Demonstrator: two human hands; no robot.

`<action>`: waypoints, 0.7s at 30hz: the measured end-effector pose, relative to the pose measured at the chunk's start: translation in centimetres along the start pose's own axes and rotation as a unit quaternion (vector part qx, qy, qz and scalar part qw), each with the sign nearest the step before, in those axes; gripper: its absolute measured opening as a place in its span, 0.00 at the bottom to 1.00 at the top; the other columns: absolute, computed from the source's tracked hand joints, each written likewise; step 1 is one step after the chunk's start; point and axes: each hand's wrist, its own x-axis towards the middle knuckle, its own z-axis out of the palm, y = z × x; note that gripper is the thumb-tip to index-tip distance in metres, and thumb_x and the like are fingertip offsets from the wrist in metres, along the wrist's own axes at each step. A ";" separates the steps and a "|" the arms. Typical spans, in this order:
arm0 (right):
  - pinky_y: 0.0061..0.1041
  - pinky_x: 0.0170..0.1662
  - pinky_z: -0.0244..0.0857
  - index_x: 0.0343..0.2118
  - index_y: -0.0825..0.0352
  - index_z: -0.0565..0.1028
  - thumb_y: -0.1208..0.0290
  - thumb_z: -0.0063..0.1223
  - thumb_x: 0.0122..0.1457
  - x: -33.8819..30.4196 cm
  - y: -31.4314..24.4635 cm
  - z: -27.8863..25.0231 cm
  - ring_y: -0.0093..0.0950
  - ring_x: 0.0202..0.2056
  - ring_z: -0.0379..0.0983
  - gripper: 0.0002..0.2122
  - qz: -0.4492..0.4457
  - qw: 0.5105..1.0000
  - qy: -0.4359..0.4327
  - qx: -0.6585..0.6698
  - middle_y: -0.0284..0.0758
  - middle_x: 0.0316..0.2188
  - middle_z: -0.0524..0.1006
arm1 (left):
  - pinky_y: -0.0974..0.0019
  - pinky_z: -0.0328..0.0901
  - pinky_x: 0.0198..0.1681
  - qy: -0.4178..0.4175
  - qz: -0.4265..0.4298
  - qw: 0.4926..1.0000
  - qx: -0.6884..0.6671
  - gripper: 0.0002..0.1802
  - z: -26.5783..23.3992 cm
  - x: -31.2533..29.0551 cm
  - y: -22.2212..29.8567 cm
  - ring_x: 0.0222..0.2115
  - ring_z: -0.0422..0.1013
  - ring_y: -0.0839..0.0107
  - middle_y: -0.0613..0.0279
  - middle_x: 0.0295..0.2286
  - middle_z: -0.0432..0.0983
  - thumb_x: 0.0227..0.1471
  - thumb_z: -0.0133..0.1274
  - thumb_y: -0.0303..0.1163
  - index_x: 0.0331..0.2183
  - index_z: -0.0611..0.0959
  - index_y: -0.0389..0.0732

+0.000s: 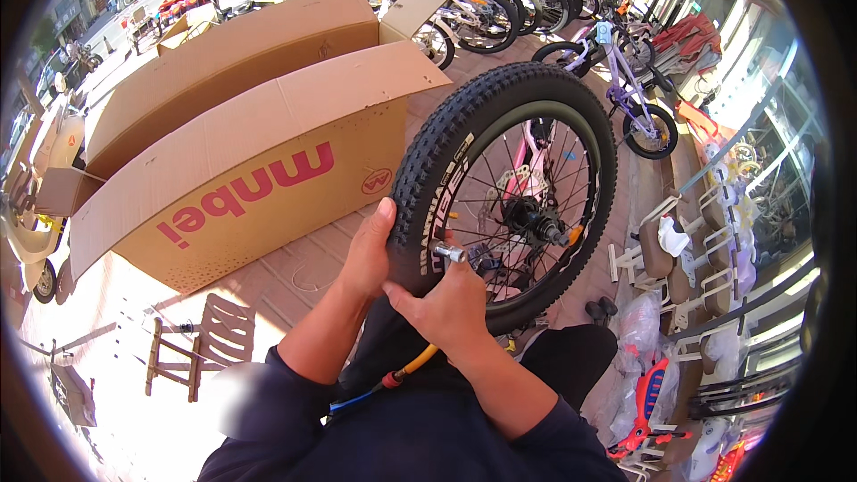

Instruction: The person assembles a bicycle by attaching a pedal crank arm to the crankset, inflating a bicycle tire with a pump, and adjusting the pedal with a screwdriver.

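Grasping the black-tired wheel (527, 219) at its eight o'clock, your left hand (366, 254) hides its fingers behind the tire; your right hand (451, 303) clasps a metal nozzle (449, 252) at its seven. That wheel stands tilted at your one o'clock. Cardboard box (259, 134) at eleven; parked bicycles (486, 18) beyond, at twelve.

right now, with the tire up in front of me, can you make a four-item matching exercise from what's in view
Things
1. knobby bicycle tire
2. metal nozzle
3. hose
4. cardboard box

Places, colours or states
A. yellow, leading to a red fitting
B. brown, with its top flaps open
C. black, with the left hand against it
D. silver, held in the right hand

Right pairs: 1-C, 2-D, 3-A, 4-B
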 end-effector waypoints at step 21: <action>0.25 0.33 0.59 0.34 0.66 0.71 0.53 0.49 0.59 1.7 4.6 -2.4 0.25 0.31 0.65 0.17 0.052 0.570 -0.203 0.795 0.33 0.29 0.70 | 0.54 0.76 0.45 -0.062 0.016 0.993 0.099 0.53 -2.3 -0.4 0.1 0.41 0.79 0.52 0.37 0.47 0.74 0.48 0.58 0.63 0.59 0.65 0.30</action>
